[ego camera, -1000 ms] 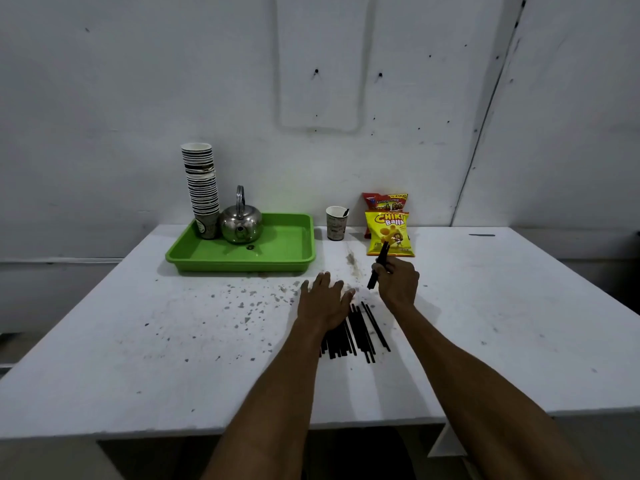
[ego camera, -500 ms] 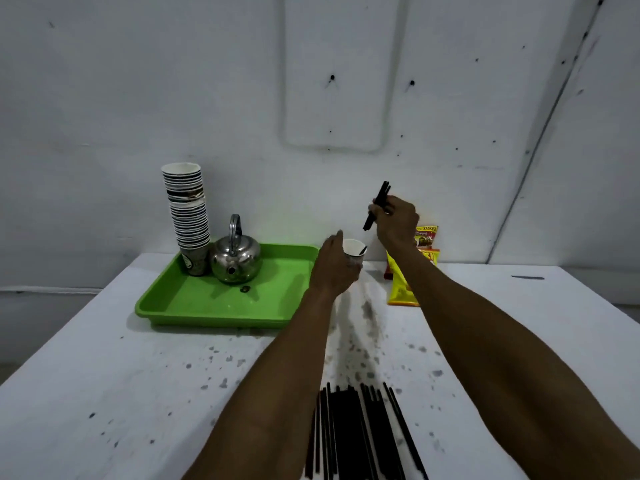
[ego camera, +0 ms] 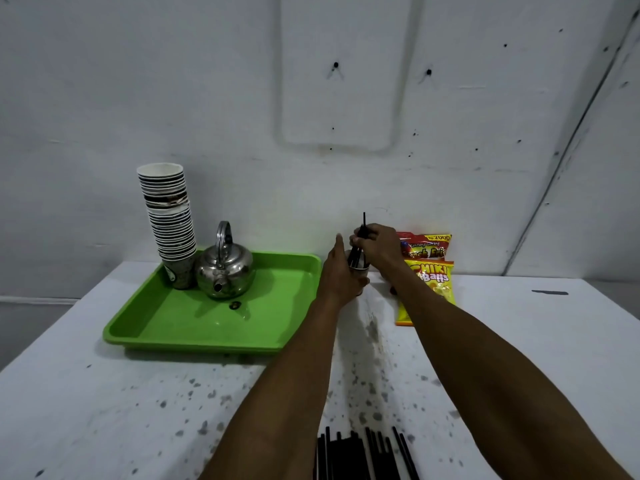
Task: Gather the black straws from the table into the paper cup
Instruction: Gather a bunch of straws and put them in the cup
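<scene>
The right hand (ego camera: pixel 379 247) pinches a small bunch of black straws (ego camera: pixel 360 244) between thumb and fingers, closed tight around their upper part. The bunch stands nearly upright, its lower ends dipping into the mouth of the paper cup (ego camera: pixel 358 268) and one straw tip poking up above the knuckles. The left hand (ego camera: pixel 341 271) wraps around that cup from its left side, fingers curled around the wall, thumb raised beside the rim; most of the cup is hidden behind this hand, so only a strip of its rim and wall shows between the two hands.

Taking the cup as landmark: it stands on the white table (ego camera: pixel 104 410), just right of the far right corner of the green tray (ego camera: pixel 214 327). Right of the cup, two snack bags (ego camera: pixel 427 268), one red and one yellow, lean by the wall. Left of the cup, in the tray's far part, sit a steel kettle (ego camera: pixel 225 268) and, beyond it, a tall stack of paper cups (ego camera: pixel 169 216). Well apart from the cup, at the table's near edge, the remaining loose straws (ego camera: pixel 363 455) lie side by side between the two forearms.
</scene>
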A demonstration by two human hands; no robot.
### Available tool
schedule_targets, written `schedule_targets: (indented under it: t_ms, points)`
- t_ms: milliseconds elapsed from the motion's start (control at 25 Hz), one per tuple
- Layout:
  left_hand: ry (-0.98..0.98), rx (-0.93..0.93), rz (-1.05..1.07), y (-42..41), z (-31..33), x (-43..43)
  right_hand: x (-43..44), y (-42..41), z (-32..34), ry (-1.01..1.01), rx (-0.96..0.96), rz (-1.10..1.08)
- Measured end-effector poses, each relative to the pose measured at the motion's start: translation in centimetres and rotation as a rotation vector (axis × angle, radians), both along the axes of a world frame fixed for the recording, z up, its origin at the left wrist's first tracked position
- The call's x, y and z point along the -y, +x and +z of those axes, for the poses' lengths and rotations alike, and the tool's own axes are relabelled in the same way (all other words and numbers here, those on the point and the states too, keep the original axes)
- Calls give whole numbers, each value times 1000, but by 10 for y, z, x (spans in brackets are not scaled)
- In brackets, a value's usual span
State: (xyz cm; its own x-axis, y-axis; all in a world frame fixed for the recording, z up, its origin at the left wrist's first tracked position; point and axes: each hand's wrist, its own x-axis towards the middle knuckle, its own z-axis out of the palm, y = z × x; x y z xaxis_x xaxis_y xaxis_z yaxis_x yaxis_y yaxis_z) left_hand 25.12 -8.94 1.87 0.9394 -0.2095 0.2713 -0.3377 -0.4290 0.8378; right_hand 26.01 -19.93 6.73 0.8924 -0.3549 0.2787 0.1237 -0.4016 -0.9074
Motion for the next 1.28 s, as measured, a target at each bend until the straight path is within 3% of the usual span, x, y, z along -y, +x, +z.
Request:
schedule_targets:
  t_ms: [560,720,1120,1280]
  points:
    - [36,-8,53,-9,0,-4,-5,-23,3,-204,91,-117]
    - [234,60,6,-27,3,-13,-2,-40,5,-250,150,-161]
    - [608,211,-62,-99,-4,-45,-13,-114,-22,-403,84,-210]
    - [626,153,-75,-141,-11,-56,-23,-156,-42,-512,-112,-222]
